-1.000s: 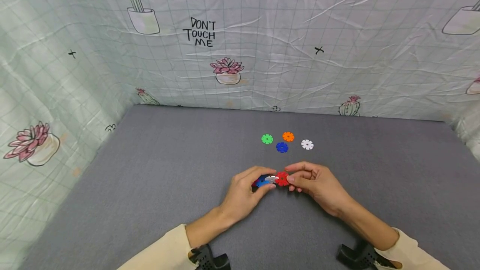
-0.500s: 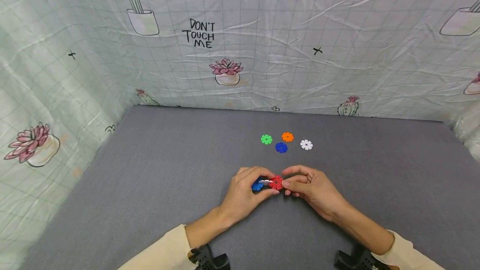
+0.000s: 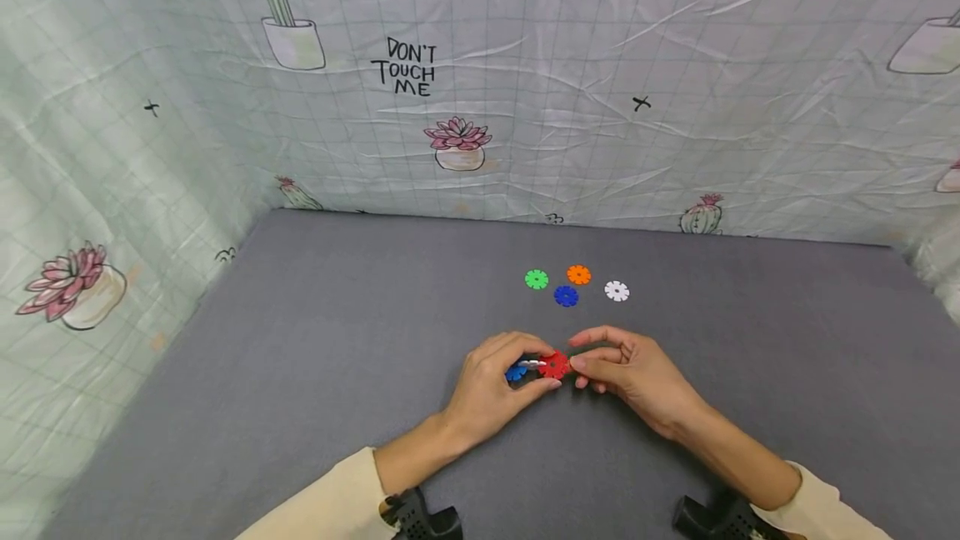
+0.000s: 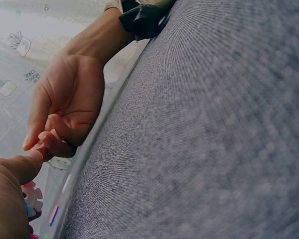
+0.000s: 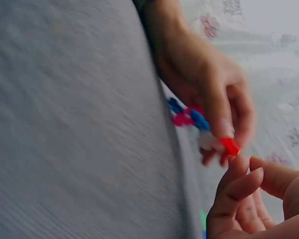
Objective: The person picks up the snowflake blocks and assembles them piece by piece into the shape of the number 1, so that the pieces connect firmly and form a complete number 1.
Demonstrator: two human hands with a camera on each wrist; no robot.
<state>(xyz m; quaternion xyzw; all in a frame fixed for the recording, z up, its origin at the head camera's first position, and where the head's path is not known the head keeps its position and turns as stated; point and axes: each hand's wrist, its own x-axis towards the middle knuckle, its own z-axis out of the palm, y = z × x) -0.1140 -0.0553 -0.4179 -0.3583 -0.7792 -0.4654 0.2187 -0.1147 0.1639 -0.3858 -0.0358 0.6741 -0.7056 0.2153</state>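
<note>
In the head view my left hand (image 3: 487,382) grips a chain of notched interlocking discs, its thumb and forefinger holding the red disc (image 3: 553,366) at the right end. A white disc (image 3: 531,363), seen nearly edge-on, links red to a blue disc (image 3: 516,372). The right wrist view shows more of the chain: a blue disc (image 5: 199,119) and a pink disc (image 5: 182,119) trail behind the left hand (image 5: 204,69). My right hand (image 3: 637,373) pinches the red disc's right edge with thumb and finger; its fingertips partly hide the contact.
Beyond the hands, loose green (image 3: 536,279), orange (image 3: 578,275), dark blue (image 3: 566,297) and white (image 3: 617,291) discs lie flat on the grey tabletop (image 3: 360,298). A printed curtain (image 3: 525,65) stands behind the table's far edge.
The red disc has shifted slightly left, deeper between the left thumb and forefinger. The white disc has turned more edge-on. Both hands stay close together; the loose discs have not moved.
</note>
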